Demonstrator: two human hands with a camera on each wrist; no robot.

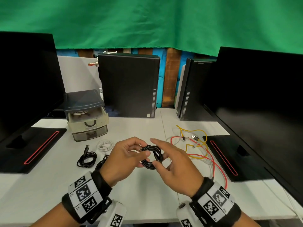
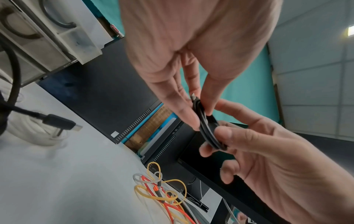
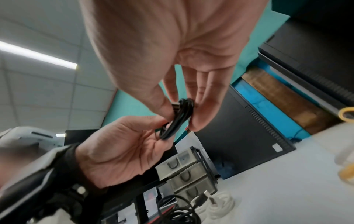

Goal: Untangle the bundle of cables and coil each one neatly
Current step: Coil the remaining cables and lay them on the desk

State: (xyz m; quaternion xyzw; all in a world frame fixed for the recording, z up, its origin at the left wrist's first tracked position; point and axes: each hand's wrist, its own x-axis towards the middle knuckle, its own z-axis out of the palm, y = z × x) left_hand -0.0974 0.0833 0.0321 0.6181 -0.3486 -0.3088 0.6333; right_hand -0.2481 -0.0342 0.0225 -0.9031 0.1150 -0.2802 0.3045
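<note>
A black cable coil held between both my hands above the tabletop (image 1: 144,128).

Far left on the tabletop lie the finished coils: a black coil (image 1: 86,158), a white coil (image 1: 105,145) behind it, and another black one half hidden by my left wrist, all in front of the little drawer unit (image 1: 87,118). My left hand (image 1: 126,158) pinches the left side of the black cable coil (image 1: 151,157), thumb over fingers, near one plug end. My right hand (image 1: 178,167) has its grip on the coil's near right edge, with the index finger stretched out loose above it. The ring hangs roughly level between the two grips. I judge the next move is setting it down left with the others; nothing stands in the way. To the right, well apart from my hands, the tangle of yellow, red and white cables (image 1: 198,148) waits undone beside the monitor stand (image 1: 229,159).
</note>
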